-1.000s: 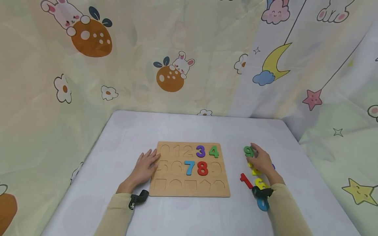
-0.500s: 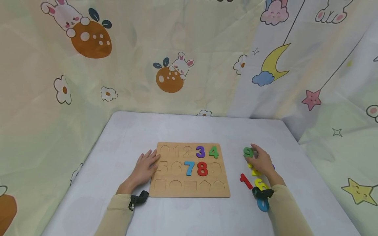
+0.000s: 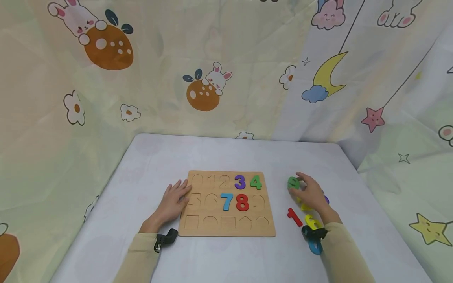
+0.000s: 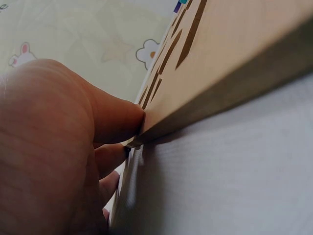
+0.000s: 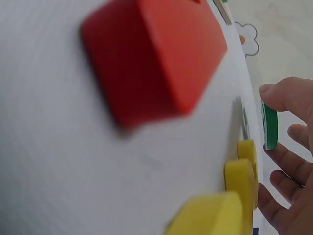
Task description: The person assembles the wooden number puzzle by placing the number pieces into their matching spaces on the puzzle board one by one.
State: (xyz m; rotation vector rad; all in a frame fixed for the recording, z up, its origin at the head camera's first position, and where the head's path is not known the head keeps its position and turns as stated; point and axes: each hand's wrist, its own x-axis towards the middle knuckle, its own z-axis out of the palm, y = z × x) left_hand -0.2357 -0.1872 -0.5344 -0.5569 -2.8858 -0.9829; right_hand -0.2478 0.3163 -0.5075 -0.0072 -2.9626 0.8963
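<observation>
My right hand [image 3: 311,193] pinches a green number 9 [image 3: 293,182] between thumb and fingers, to the right of the wooden number board [image 3: 226,230]. In the right wrist view the green 9 [image 5: 270,126] is seen edge-on, raised off the table. My left hand [image 3: 172,200] rests against the board's left edge with its fingers extended. Its thumb [image 4: 117,117] touches the board's edge in the left wrist view. Set in the board are a purple 3 [image 3: 240,182], a green 4 [image 3: 256,182], a blue 7 [image 3: 227,201] and a red 8 [image 3: 242,202]. Other outlines hold no pieces.
Loose pieces lie by my right forearm: a red 1 [image 3: 295,217], a yellow number [image 3: 313,221], another yellow piece [image 3: 306,206] partly under the hand, a purple piece [image 3: 326,199] and a blue ring-like piece [image 3: 315,247]. A patterned cloth [image 3: 159,78] hangs behind the table.
My right hand has shifted slightly left with the green 9, which has turned and tilted. My left hand and the board stay in place.
</observation>
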